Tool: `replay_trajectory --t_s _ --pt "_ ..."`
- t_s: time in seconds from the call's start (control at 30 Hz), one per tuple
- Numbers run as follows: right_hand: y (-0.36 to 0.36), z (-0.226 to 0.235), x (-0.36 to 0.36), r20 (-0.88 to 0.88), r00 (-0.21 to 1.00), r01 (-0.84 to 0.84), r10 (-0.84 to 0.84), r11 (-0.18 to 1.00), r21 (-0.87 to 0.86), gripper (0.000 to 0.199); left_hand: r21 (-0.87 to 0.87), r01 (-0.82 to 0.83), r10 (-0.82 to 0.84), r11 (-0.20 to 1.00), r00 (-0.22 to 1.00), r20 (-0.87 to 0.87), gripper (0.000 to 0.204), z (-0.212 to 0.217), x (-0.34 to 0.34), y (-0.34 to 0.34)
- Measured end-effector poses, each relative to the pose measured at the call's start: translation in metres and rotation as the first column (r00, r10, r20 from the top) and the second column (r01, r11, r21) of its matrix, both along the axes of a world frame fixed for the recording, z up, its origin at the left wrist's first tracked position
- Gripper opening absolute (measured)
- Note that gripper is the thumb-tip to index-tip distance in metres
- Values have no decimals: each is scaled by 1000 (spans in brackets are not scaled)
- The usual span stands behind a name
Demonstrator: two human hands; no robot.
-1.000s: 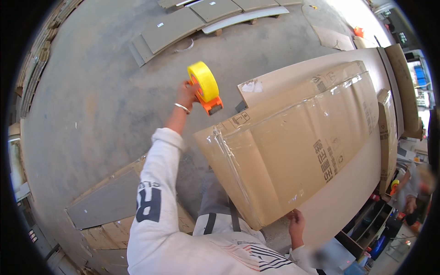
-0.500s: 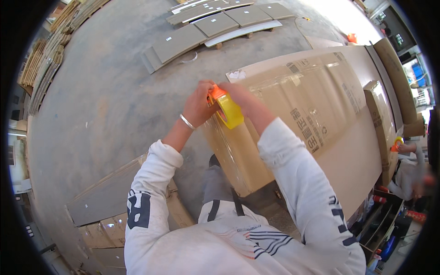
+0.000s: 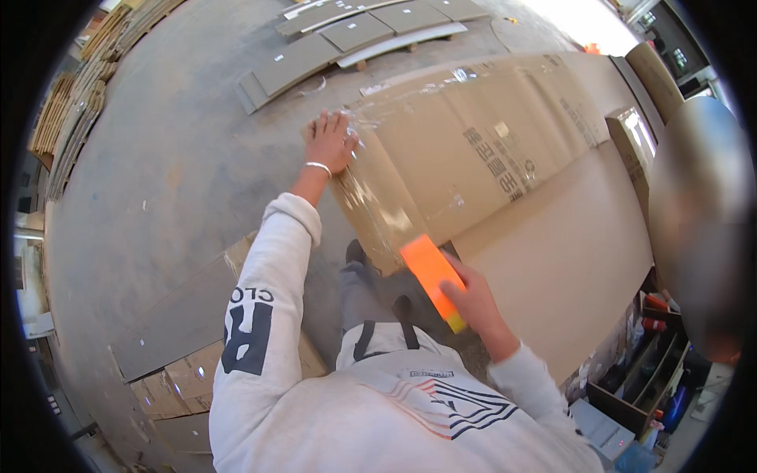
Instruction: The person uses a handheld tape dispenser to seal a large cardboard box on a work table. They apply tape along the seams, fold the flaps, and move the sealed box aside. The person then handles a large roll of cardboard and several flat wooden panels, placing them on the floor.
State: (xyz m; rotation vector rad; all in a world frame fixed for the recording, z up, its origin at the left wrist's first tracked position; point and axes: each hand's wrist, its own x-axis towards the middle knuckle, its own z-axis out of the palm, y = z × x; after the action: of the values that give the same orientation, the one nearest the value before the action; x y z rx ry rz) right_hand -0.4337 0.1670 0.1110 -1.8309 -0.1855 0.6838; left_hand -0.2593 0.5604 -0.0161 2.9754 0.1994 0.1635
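A large brown cardboard box [image 3: 441, 150] lies in front of me on a work surface. My left hand [image 3: 330, 143] rests with fingers spread on the box's far left corner. In my right hand [image 3: 475, 301] is an orange tape dispenser [image 3: 430, 272], held beside the box's near corner, with a bit of yellow roll showing at its lower end. Shiny clear tape [image 3: 378, 209] runs along the box's left end between my hands. Whether that strip still joins the dispenser, I cannot tell.
Flat grey panels [image 3: 355, 31] lie on the floor at the far side. Stacked boards [image 3: 83, 102] line the far left. Panels and cartons [image 3: 177, 386] lie at lower left. A compartmented tool box [image 3: 643, 370] stands at lower right. A large blurred shape [image 3: 702, 229] fills the right edge.
My hands have parted. The right one brought the tape dispenser toward me along the box's end; the left moved onto the far corner. A blurred shape has come in at right.
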Motion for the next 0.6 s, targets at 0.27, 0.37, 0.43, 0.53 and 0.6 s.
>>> replay_trajectory --t_s 0.27,0.37,0.43,0.53,0.6 --pt "-83 -115 -78 -70 991 112 -112 994 -15 67 -30 166 -167 986 985 -35 53 26 -43 -53" --pt "-69 -167 -42 -156 986 75 -57 991 112 75 -664 81 303 743 844 443 42 -24 -103 -63" --pt "-47 -180 -20 -266 963 8 49 978 210 80 -892 -388 728 234 678 -103 33 -118 -165 -50" --pt "-36 -234 15 -359 915 -112 186 970 218 88 -624 -505 -42 -597 796 -604 46 -131 -214 -162" --pt "-36 -271 36 -432 852 -295 297 953 72 86 -97 -801 -642 -591 541 -543 66 -168 -231 -195"
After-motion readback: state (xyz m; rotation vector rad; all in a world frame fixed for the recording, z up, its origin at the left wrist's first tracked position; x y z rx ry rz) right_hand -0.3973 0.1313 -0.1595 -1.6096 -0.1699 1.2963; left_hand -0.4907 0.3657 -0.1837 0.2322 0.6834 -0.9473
